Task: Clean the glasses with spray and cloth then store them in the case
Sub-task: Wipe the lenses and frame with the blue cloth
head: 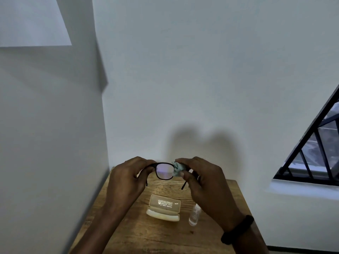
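Observation:
Black-framed glasses (163,171) are held up above the table, temples unfolded and pointing toward me. My left hand (128,177) grips the frame at its left end. My right hand (203,182) pinches a small pale blue cloth (177,169) against the right lens, which the cloth and fingers hide. Below the hands, a cream glasses case (164,208) lies open on the table, its lid raised with print inside. A small clear spray bottle (194,214) stands just right of the case.
The small wooden table (146,233) sits in a corner, with white walls (201,88) close at the left and behind. A barred window (315,153) is at the right. A black band circles my right wrist.

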A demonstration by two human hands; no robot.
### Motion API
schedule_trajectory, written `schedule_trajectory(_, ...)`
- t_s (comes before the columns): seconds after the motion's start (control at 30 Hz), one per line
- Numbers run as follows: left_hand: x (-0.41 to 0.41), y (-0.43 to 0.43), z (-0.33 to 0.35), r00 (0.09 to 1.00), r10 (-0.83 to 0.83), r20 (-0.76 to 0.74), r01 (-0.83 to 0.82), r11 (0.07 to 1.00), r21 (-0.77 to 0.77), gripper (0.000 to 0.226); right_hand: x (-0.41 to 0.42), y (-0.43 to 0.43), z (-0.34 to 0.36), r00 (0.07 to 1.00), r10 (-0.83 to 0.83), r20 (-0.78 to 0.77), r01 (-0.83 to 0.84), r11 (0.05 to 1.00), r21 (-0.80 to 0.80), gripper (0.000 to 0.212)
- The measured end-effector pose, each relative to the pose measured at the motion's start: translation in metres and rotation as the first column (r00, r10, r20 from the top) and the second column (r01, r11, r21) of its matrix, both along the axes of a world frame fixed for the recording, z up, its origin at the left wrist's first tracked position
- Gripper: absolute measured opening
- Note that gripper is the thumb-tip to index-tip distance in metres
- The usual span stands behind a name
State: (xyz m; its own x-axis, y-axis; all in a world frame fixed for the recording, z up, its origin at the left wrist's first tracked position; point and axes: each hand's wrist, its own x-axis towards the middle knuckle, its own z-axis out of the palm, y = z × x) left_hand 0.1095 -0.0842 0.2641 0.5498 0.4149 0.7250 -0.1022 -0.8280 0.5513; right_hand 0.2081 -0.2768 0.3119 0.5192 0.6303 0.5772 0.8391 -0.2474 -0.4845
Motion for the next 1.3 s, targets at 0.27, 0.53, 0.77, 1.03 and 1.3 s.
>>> schedule_trajectory(0.27, 0.0, -0.01, 0.001, 0.998, -0.056, 0.04, 0.055, 0.998, 0.024, 0.018, -0.015, 0.019, -0.019, 0.965, -0.193, 0.177, 0.198, 0.98, -0.014, 0.021)
schedule_trajectory(0.53, -0.001, -0.012, 0.001, 0.996, -0.056, 0.071, 0.054, 0.998, 0.026, 0.015, -0.02, 0.027, -0.015, 0.971, -0.083, 0.224, 0.086, 0.996, -0.003, 0.038)
schedule_trajectory(0.77, -0.004, -0.008, -0.002, 0.998, -0.013, 0.065, 0.014, 1.0, -0.021, 0.018, -0.027, 0.02, -0.019, 0.964, -0.017, 0.264, 0.058, 0.987, -0.148, 0.043)
schedule_trajectory(1.03, -0.006, -0.007, 0.006, 0.996, -0.008, 0.093, 0.016, 0.996, -0.088, 0.017, -0.019, 0.008, -0.017, 0.976, -0.106, 0.191, 0.13, 0.985, -0.117, 0.041)
schedule_trajectory(1.3, 0.0, -0.015, 0.005, 0.994, -0.043, 0.102, 0.052, 0.995, -0.084, 0.026, -0.013, 0.019, -0.008, 0.976, -0.139, 0.17, 0.155, 0.984, -0.083, 0.041)
